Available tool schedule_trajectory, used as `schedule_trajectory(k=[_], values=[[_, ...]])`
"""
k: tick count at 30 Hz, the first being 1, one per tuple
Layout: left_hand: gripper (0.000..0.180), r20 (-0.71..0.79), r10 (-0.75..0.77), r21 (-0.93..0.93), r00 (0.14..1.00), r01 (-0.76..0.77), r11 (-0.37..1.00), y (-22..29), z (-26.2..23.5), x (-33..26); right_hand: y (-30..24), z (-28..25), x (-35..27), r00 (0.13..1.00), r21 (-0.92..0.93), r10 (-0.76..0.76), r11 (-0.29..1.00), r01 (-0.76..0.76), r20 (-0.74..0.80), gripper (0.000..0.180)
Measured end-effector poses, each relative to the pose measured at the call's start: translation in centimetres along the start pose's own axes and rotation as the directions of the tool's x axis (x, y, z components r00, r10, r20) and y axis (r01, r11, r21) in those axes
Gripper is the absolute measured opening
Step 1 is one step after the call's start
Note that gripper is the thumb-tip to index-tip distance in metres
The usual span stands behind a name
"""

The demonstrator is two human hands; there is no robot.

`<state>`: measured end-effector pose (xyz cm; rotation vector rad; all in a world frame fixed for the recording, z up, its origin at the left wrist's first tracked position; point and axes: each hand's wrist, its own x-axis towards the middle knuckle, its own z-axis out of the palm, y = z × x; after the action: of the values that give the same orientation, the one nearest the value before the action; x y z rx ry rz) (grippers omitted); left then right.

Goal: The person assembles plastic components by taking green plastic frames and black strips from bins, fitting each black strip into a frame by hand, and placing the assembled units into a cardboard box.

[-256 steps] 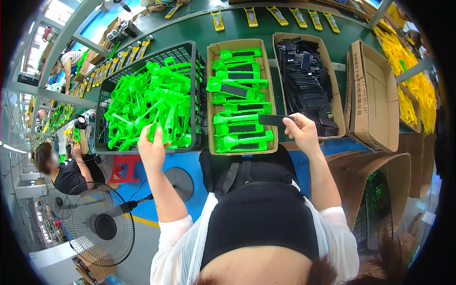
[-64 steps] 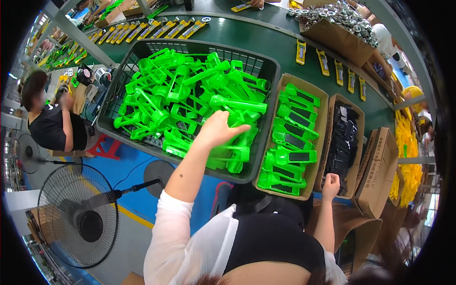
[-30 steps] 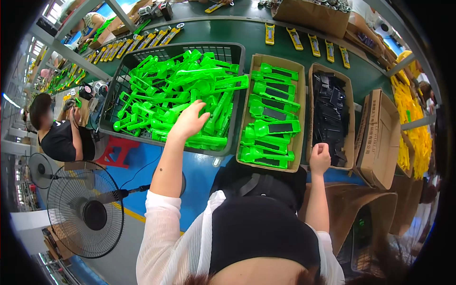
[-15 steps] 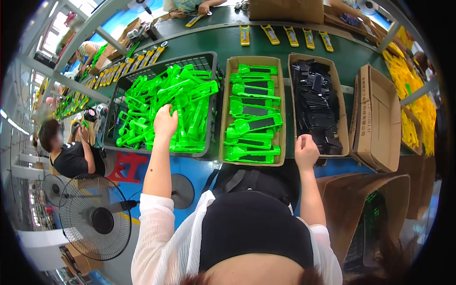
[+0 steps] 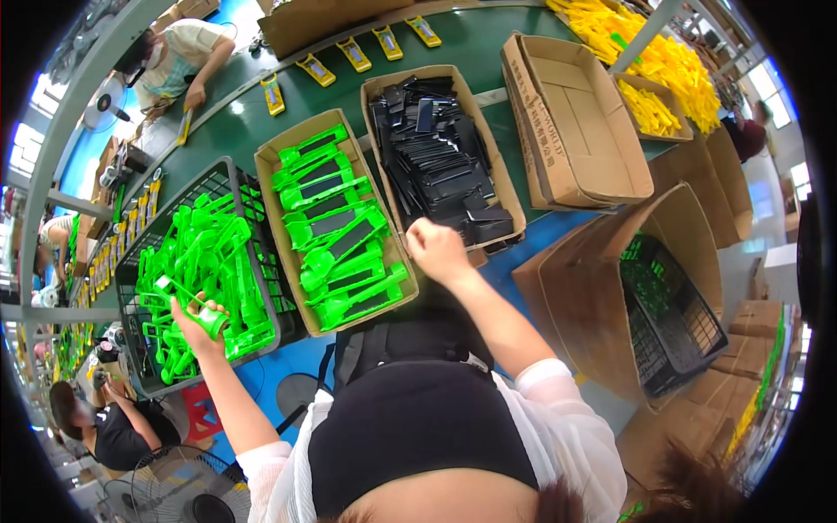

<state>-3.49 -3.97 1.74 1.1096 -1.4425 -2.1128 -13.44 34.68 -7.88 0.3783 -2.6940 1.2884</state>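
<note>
My left hand (image 5: 206, 331) is closed around a green plastic part (image 5: 212, 322), held over the near end of a black mesh crate (image 5: 268, 261) heaped with loose green parts (image 5: 196, 261). My right hand (image 5: 438, 250) is curled closed between two cardboard boxes, by the near left corner of the one with black pieces. Whatever it might pinch is hidden by the fingers. A row of green parts with dark strips (image 5: 336, 218) fills the middle cardboard box (image 5: 370, 316). Thin black rectangular pieces (image 5: 440, 161) crowd the box to its right.
An open cardboard box (image 5: 540, 157) stands farther right, below a pile of yellow parts (image 5: 649, 52). Yellow tools (image 5: 353, 54) lie along the green table. Across it, a co-worker's hand (image 5: 195, 94) touches another. A large carton (image 5: 580, 301) holding a dark crate stands at my right.
The view has swung right, so the boxes appear farther left and tilted. My left hand has lifted a green part from the heap. My right hand stays closed near the black pieces' box.
</note>
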Motion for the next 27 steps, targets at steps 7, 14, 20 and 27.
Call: schedule_trajectory(k=[7, 14, 20, 27], values=[[0.059, 0.546, -0.2, -0.183, 0.814, 0.349, 0.919, -2.3, 4.1, -5.9, 5.6, -9.7, 1.8, 0.96, -0.387, -0.115, 0.922, 0.007, -0.257, 0.021], [0.055, 0.674, -0.261, -0.193, 0.691, 0.506, 0.84, -5.2, 7.4, -7.8, 8.2, -9.7, -2.1, 0.922, -0.551, -0.371, 0.796, 0.251, -0.116, 0.024], [0.05, 0.645, -0.265, -0.121, 0.717, 0.439, 0.89, -6.1, 6.7, -8.9, 6.9, -9.9, -4.7, 0.957, -0.581, -0.252, 0.804, 0.126, -0.141, 0.024], [0.038, 0.636, -0.305, 0.007, 0.708, 0.39, 0.921, -7.4, 6.1, -9.3, 5.8, -10.2, -1.1, 0.96, -0.558, 0.27, 0.787, -0.261, -0.068, 0.029]])
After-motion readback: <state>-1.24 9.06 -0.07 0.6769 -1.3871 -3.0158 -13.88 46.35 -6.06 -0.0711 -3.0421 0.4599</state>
